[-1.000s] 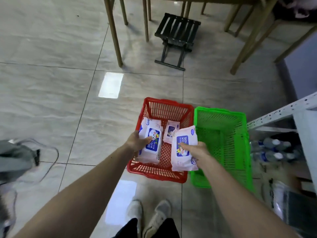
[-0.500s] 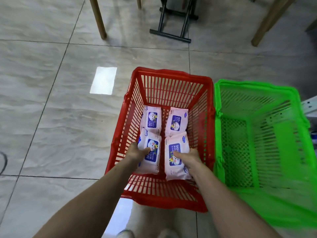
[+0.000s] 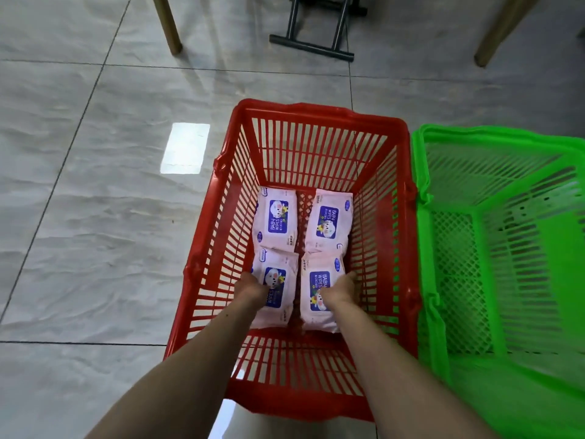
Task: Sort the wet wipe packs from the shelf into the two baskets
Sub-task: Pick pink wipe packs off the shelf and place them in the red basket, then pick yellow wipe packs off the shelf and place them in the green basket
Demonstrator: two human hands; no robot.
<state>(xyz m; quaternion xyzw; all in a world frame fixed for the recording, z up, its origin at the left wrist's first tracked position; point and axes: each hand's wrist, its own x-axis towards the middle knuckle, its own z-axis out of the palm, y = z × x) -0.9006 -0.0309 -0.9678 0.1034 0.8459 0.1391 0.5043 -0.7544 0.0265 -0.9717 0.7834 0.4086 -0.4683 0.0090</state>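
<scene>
A: Left hand (image 3: 251, 285)?
B: Inside the red basket (image 3: 319, 110), gripping the near-left wipe pack (image 3: 276, 291) — fingers apparently curled under its edge.
A: Right hand (image 3: 340, 288)?
B: Gripping the near-right wipe pack (image 3: 319, 294). Two further packs (image 3: 276, 221) lie flat behind. The green basket (image 3: 493, 134) stands beside, touching.

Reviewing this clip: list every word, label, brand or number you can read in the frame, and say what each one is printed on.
"BABY WIPES" on the blue label of the far left pink wipe pack in the red plastic basket.
"BABY WIPES" on the far right pink wipe pack.
"WIPES" on the near left pink wipe pack; the left hand covers the rest.
"BABY WIPES" on the near right pink wipe pack, under the right hand.
Smaller print and round logos on all packs: too small to read.
Green plastic basket: no text.
</scene>
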